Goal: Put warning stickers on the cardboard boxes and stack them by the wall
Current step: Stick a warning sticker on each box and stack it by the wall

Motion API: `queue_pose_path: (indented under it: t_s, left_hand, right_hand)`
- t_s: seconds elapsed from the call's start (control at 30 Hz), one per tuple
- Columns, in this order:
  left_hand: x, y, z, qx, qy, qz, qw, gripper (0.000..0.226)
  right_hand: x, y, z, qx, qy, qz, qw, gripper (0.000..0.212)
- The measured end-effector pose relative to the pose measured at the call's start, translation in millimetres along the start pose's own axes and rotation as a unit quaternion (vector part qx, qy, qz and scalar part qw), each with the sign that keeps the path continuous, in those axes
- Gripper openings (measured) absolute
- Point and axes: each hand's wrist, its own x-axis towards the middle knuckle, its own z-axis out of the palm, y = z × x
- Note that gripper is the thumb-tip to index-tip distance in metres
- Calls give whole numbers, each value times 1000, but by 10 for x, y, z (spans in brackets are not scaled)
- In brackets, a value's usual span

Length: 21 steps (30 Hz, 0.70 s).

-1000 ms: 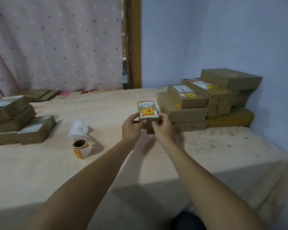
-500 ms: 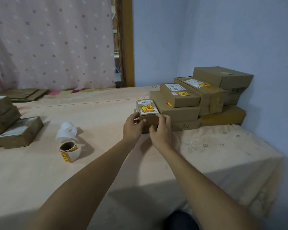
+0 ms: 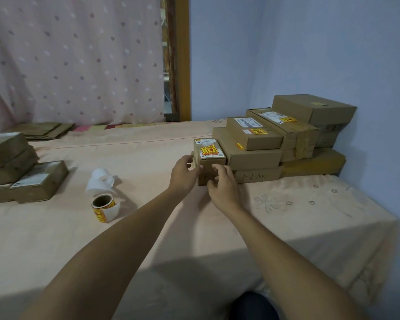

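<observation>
At far left sit plain boxes (image 3: 21,174), then a sticker roll (image 3: 103,205). The left hand (image 3: 184,173) curls its grip round the near-left corner of the stickered small box (image 3: 208,155). The right hand (image 3: 222,188) has a loose grip, fingertips at the box's front. The box stands against the wall stack (image 3: 286,135).

You face a plain pale blue wall (image 3: 286,54) filling the upper right of the frame. A pink dotted curtain (image 3: 67,54) covers the upper left, with a wooden frame (image 3: 183,65) upright between them. Below, a peach embroidered cloth (image 3: 310,227) covers a broad flat surface. Shadow darkens its bottom edge.
</observation>
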Motion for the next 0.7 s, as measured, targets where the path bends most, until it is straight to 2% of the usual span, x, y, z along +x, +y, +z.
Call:
queue_pose_path:
  t_s: [0.13,0.27,0.5,0.7]
  left_hand:
    - [37,41,-327,136,0,-7,991,51]
    - [-33,83,-803,257,-13,20,966,49]
    - [-234,-78,-1962,401,3,7,916,51]
    - [-347,-258,-3062,458,47,-40,887,52]
  right_hand:
    - [61,-341,-35,-26,-21,-23,999,33]
    - [116,-769,52,-51,-71,-56,995,33]
    - [172,-1573,336,-149,-184,-101,966,55]
    - [208,-2316,831,-159,-241,-145,946,62]
